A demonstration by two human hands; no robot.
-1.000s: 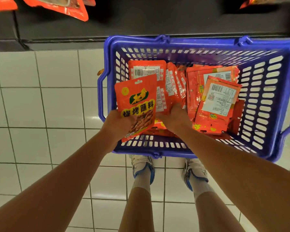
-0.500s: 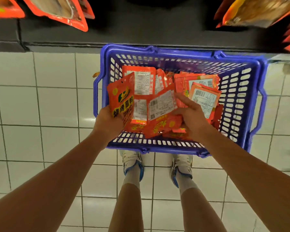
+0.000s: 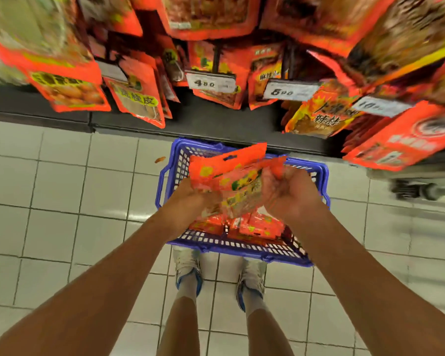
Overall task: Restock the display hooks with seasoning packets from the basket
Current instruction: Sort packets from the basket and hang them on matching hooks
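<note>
Both hands, left hand [image 3: 190, 199] and right hand [image 3: 290, 194], grip a bunch of seasoning packets [image 3: 231, 181] above the basket [image 3: 242, 246], fingers curled around it, hang-holes on the far edge, likely ready for the hooks.

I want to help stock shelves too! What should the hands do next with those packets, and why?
Probably lift the packets toward the hanging display. Both the left hand and right hand already grip the bunch above the basket, and a hang hole shows in the top packet.
</note>
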